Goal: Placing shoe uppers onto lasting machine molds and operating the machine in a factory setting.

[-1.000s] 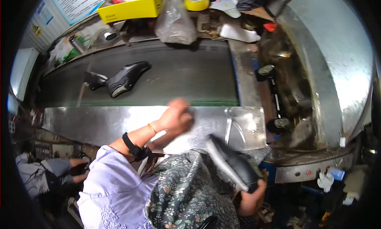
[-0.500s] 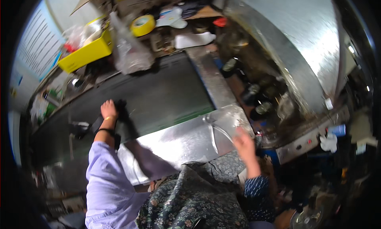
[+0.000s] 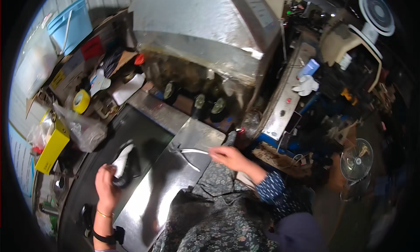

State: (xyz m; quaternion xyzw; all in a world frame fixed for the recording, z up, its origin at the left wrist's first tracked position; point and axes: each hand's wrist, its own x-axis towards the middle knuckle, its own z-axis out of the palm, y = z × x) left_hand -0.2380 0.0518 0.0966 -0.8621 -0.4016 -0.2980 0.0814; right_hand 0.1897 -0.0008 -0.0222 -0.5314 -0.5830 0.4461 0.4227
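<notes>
My left hand (image 3: 107,184) is closed on a black shoe (image 3: 132,168) with a white face turned up, above the dark conveyor belt (image 3: 146,126). Its fingers curl round the shoe's near side. A pair of pliers (image 3: 190,151) with two curved pale handles rests on the shiny metal plate (image 3: 144,208) in front of me. At the end of one handle, the fingers of my right hand (image 3: 232,159) are pinched together on it. Another dark item (image 3: 87,215), perhaps a shoe, lies on the belt beside my left wrist.
Several black pieces with greenish tops (image 3: 199,102) stand under the metal hood (image 3: 188,16). Along the belt's far side are a yellow box (image 3: 53,147), a plastic bag (image 3: 87,132) and yellow tape (image 3: 81,101). A fan (image 3: 356,160) stands at the right, near a white glove (image 3: 305,85).
The view has swung to the right. My left hand has brought the black shoe up with its white face showing. My right hand has moved onto the pliers' handle.
</notes>
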